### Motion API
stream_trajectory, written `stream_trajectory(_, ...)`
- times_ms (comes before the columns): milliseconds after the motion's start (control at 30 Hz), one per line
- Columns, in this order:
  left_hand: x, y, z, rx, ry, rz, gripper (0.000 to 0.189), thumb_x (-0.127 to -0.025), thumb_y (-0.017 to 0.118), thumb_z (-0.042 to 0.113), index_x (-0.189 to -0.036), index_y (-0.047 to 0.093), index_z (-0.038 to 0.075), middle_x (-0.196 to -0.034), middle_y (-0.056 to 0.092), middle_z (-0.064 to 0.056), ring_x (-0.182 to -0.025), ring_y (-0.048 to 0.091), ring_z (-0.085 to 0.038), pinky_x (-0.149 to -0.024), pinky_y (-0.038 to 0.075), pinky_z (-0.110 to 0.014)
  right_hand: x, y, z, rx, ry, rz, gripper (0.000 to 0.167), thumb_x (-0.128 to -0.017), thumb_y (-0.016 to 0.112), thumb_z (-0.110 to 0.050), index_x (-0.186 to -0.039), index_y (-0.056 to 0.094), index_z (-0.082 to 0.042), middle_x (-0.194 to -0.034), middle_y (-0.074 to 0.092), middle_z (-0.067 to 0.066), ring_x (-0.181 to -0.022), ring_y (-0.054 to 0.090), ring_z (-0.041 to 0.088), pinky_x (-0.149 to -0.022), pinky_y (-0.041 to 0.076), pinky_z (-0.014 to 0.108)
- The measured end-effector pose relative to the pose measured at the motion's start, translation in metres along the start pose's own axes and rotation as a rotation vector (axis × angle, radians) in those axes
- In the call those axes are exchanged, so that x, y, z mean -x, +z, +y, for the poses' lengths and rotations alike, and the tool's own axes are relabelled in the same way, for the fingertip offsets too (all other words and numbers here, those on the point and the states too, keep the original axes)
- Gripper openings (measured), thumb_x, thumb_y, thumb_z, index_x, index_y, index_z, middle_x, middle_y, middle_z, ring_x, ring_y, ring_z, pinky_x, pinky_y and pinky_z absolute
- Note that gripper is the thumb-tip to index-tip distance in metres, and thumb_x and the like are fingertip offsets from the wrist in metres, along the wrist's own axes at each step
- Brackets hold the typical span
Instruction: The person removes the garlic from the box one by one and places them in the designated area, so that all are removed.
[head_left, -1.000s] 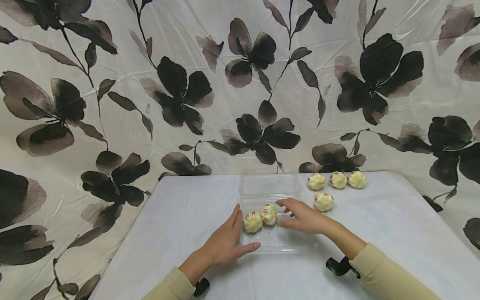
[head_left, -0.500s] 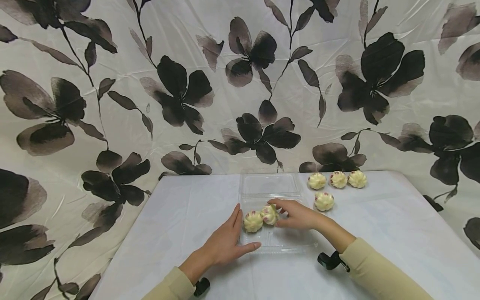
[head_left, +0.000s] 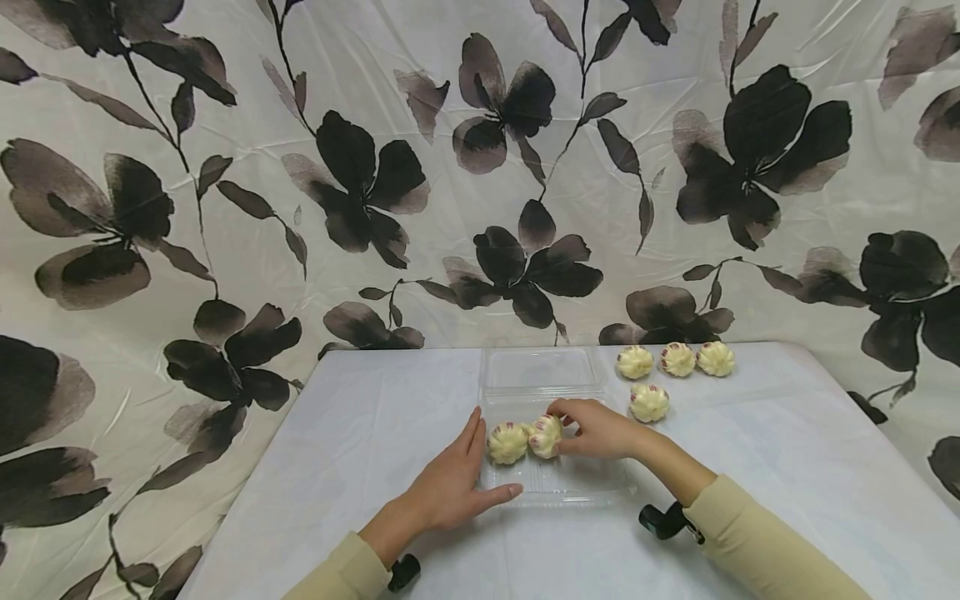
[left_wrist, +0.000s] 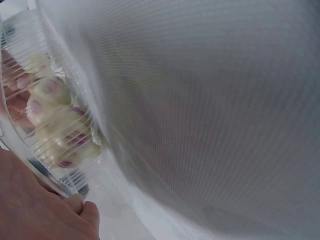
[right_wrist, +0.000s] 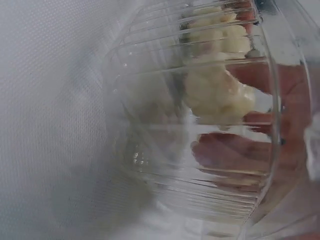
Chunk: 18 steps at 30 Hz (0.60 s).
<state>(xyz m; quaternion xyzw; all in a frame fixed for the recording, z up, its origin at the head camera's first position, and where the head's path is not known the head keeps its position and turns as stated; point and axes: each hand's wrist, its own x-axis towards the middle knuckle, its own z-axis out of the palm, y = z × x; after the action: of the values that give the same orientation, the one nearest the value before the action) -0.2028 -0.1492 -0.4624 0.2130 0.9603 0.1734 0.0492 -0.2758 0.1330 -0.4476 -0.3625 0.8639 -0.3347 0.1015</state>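
Observation:
A clear plastic clamshell container lies opened on the white-covered table, its lid folded to the back. In its base, towards the left, sits a pale yellow, lobed ball with purple-red marks. Right beside it a second such ball is pinched between the thumb and fingers of my right hand, which reaches in from the right. My left hand rests with straight fingers along the container's left side, its thumb stretched out by the front edge. In the right wrist view, the ribbed plastic wall partly blurs the right hand.
Several more lobed balls stand behind and right of the container: one nearer ball and a row by the table's back edge. A flower-printed cloth hangs directly behind the table.
My right hand has moved left onto the second ball and taken hold of it. The ball has since shifted slightly to the right and forward. The left hand has stayed in place.

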Motion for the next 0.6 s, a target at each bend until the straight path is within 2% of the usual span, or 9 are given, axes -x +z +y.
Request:
stream_trajectory(333, -0.0003, 0.0014, 0.0006, 0.007, 0.009, 0.006, 0.123, -0.086, 0.046, 0.087, -0.163, 0.009, -0.003, -0.171, 0.0, -0.017, -0.149, 0.033, -0.037, -0.116, 0.038, -0.048, 0.0042, -0.0046, -0.0031, -0.036, -0.001, -0.085, 0.064, -0.085, 0.081, -0.004, -0.142, 0.052, 0.003, -0.135, 0.061, 0.016, -0.115, 0.061, 0.034, -0.092, 0.055, 0.05)
stream_trajectory(600, -0.0007, 0.0014, 0.0004, 0.0, 0.018, 0.021, 0.123, -0.087, 0.046, 0.086, -0.162, 0.01, -0.004, -0.171, 0.001, -0.018, -0.149, 0.033, -0.037, -0.116, 0.038, -0.048, 0.0035, -0.0065, -0.0021, -0.01, -0.023, -0.101, 0.064, -0.086, 0.08, -0.003, -0.143, 0.052, 0.002, -0.136, 0.06, 0.015, -0.111, 0.062, 0.03, -0.09, 0.056, 0.05)
